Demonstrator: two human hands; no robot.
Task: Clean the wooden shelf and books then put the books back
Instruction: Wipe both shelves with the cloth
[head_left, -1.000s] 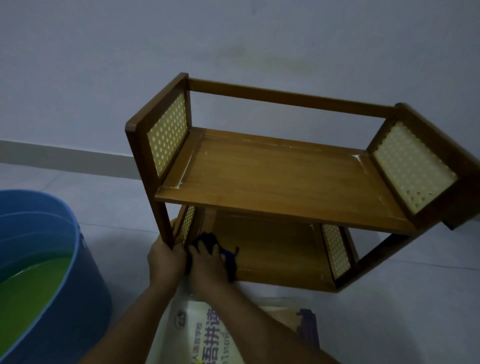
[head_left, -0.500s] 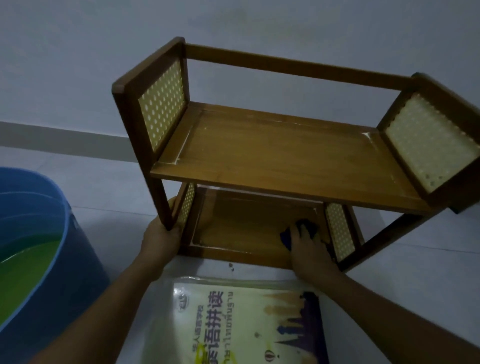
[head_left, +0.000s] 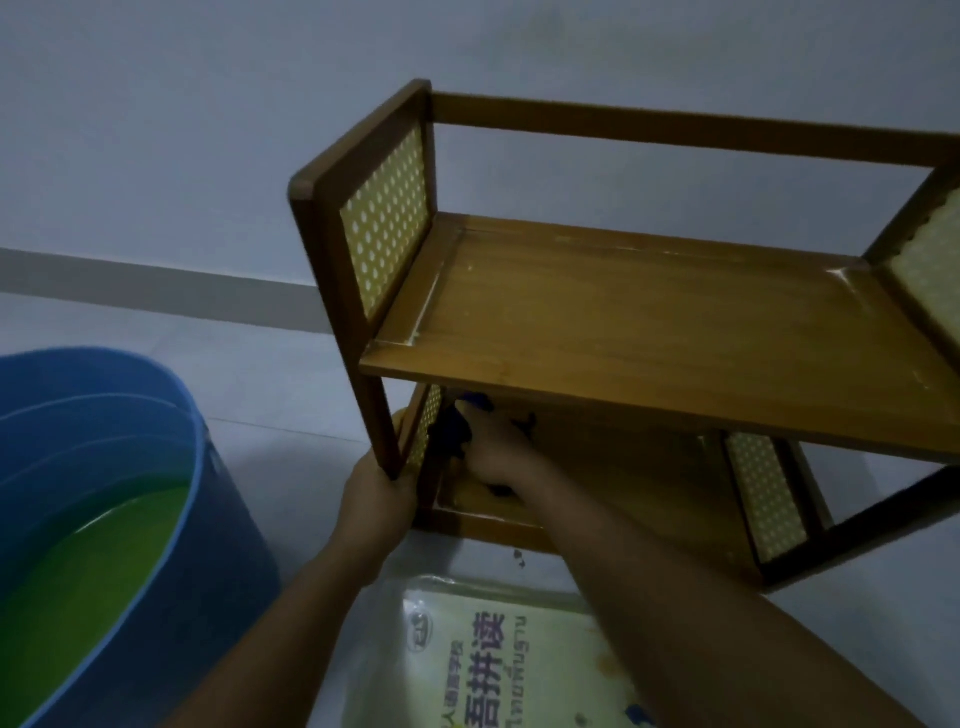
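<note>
A two-tier wooden shelf with pale perforated side panels stands on the floor against the wall, both tiers bare. My left hand grips the foot of its front left post. My right hand reaches into the lower tier and holds a dark blue cloth against the left inner side. A book with a pale yellow cover and printed characters lies flat on the floor under my right forearm.
A big blue tub holding green liquid stands on the floor at the left, close to my left arm. The pale wall and its baseboard run behind the shelf. Bare floor lies right of the shelf.
My right hand has swept the cloth from the lower tier's right end back to its left end. The left hand keeps its hold on the post. The view has shifted left.
</note>
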